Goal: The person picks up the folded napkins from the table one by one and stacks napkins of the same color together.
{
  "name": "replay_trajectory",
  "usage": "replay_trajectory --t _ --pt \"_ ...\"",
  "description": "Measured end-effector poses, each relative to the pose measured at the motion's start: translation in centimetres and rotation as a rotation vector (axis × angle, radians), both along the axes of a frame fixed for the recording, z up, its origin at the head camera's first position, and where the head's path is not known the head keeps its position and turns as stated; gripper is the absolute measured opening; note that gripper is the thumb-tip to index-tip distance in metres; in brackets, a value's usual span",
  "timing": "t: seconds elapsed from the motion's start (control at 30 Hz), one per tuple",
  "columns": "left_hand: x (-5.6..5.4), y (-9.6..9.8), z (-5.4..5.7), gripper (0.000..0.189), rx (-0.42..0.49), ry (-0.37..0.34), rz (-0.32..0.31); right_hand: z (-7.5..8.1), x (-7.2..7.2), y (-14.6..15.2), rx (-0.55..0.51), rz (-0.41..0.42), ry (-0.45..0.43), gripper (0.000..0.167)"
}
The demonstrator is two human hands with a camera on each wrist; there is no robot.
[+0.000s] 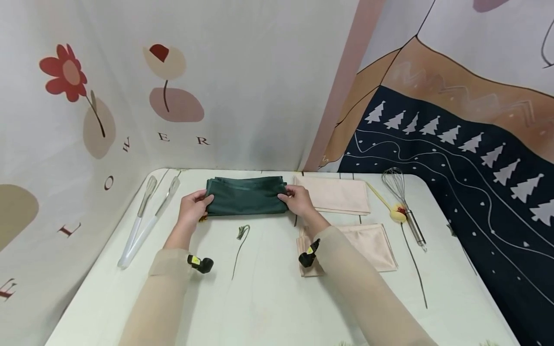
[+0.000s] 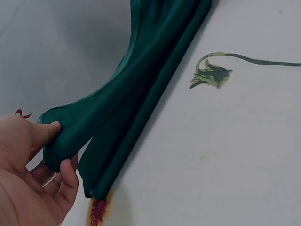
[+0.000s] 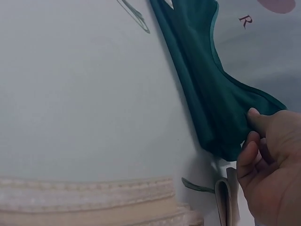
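A folded dark green cloth (image 1: 246, 197) lies across the far middle of the table in the head view. My left hand (image 1: 193, 209) pinches its left end between thumb and fingers. At the opposite end, my right hand (image 1: 298, 199) grips the cloth's corner the same way. The left wrist view shows the left thumb (image 2: 49, 132) on top of the green fabric (image 2: 117, 89), whose upper layer is lifted apart from the layer below. In the right wrist view the fabric (image 3: 211, 103) sags between the hand and the table, with the right thumb (image 3: 256, 120) pressed on it.
Two folded pale pink cloths, a far one (image 1: 333, 194) and a nearer one (image 1: 368, 245), lie at the right; my right forearm passes over the nearer. Beyond them are a yellow spoon-shaped thing (image 1: 397, 215) and a whisk (image 1: 409, 211). Tongs (image 1: 144, 226) lie at the left.
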State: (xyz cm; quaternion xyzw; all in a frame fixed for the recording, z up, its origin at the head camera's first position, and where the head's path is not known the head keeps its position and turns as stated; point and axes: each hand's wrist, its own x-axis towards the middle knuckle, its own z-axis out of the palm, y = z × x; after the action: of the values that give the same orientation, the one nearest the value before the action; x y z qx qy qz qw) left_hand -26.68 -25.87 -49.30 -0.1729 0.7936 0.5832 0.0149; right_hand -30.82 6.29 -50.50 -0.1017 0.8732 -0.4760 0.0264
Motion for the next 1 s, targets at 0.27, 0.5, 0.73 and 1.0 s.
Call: replay_trajectory --t 0.27,0.5,0.73,1.0 --pt "-1.6 0.1 0.2 0.047 -0.110 0.026 -0.023 0.1 -1.0 -0.1 0.028 -0.023 -0.012 0.017" --pt "-1.9 -0.1 0.0 0.043 -0.158 0.027 0.029 0.2 -1.0 -0.4 0.006 -0.031 -0.100 0.024" --pt "-1.3 -0.5 -0.3 0.042 -0.202 0.018 0.054 0.2 -0.8 0.2 -0.089 -0.056 -0.153 0.022" --pt "-0.2 -0.6 -1.3 0.040 -0.188 -0.006 0.063 -0.1 -0.1 1.3 -0.107 -0.059 -0.170 0.020"
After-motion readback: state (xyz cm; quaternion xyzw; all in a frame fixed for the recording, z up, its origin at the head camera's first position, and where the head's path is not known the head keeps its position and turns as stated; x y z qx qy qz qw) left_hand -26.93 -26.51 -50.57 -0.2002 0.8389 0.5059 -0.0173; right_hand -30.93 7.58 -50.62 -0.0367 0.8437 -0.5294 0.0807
